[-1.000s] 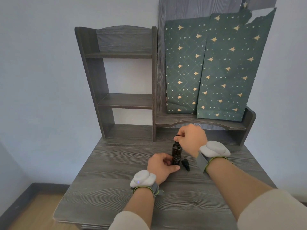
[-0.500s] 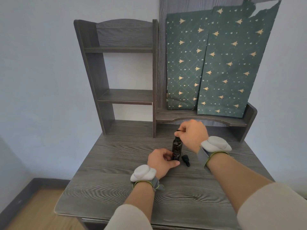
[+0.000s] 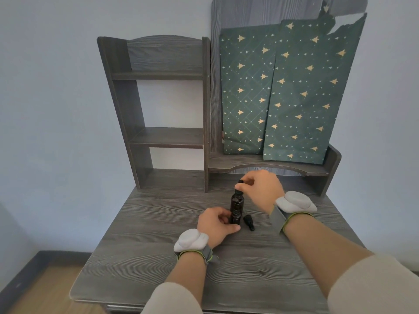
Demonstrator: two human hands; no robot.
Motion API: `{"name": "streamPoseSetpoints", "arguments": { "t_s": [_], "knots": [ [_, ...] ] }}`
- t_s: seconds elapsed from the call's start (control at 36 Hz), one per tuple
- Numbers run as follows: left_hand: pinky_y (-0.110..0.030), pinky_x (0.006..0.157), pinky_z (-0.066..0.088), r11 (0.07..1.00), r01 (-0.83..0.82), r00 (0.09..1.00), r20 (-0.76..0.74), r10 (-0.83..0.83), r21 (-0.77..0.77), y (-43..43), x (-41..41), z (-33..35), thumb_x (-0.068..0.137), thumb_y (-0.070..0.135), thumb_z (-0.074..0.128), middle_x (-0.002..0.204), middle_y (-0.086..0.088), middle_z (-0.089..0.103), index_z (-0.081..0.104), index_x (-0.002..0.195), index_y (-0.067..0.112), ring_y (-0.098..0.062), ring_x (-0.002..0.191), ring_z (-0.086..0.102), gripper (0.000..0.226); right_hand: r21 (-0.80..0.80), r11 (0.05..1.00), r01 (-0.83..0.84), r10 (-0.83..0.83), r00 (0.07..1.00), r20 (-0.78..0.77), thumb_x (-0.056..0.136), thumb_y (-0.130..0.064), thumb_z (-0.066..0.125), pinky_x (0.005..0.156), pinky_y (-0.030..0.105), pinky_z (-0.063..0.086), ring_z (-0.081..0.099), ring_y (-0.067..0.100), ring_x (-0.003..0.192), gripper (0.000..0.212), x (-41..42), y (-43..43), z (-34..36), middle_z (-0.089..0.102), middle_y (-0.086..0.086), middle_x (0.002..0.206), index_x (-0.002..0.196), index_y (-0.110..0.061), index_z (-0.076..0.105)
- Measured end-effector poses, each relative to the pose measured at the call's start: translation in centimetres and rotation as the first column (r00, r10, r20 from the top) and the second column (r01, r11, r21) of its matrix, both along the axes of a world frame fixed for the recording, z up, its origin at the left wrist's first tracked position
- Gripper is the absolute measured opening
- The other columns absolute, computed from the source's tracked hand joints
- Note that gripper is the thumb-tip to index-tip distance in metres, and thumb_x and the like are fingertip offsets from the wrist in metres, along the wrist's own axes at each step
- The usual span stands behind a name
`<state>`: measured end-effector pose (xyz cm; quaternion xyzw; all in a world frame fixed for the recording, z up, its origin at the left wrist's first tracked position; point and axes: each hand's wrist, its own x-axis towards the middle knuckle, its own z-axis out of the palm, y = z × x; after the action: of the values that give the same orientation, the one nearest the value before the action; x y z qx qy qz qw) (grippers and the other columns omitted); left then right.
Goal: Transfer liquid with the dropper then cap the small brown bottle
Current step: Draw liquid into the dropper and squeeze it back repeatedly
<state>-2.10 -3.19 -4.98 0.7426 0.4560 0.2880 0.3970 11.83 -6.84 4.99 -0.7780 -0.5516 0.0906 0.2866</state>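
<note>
- Bottle (image 3: 236,209) of dark brown glass, small, tall and narrow, stands upright on the grey wood-grain counter (image 3: 158,223), near its middle and just in front of the low shelf.
- Its neck carries a black dropper top (image 3: 239,186), a rounded bulb over a collar, sitting at the mouth; whether it is screwed down cannot be told.
- Left hand (image 3: 215,225) wraps the lower body of the bottle, its grip closed around the glass with the thumb lying along the counter in front.
- Right hand (image 3: 263,189) reaches from the right, its grip pinched narrow on the dropper top with thumb and fingertips.
- One second small black piece (image 3: 248,222), cap or dropper, lies on its side on the counter just to the right of the bottle's base, apart from both hands.
- Counted: one bottle, two black tops, two hands, two grey wrist units (image 3: 294,201) with green-edged straps.
- Two dark green paper bags (image 3: 294,91) printed with gold trees stand on the shelf unit (image 3: 158,137) behind.
</note>
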Motion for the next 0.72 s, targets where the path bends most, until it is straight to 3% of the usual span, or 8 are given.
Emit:
{"name": "streamPoseSetpoints", "arguments": {
  "t_s": [0.72],
  "knots": [
    [-0.018,0.070,0.042,0.998,-0.051,0.999,-0.011,0.052,0.030,-0.8,0.1,-0.3,0.066,0.030,0.080,0.077,0.007,0.059,0.071,0.092,0.023,-0.007,0.071,0.052,0.028,0.183,0.983,-0.030,0.023,0.999,0.045,0.080,-0.044,0.067,0.073,0.036,0.055,0.065,0.021,0.078,0.024,0.7,-0.8,4.8,0.070,0.000,0.076,0.077,-0.020,0.071]
  ]
}}
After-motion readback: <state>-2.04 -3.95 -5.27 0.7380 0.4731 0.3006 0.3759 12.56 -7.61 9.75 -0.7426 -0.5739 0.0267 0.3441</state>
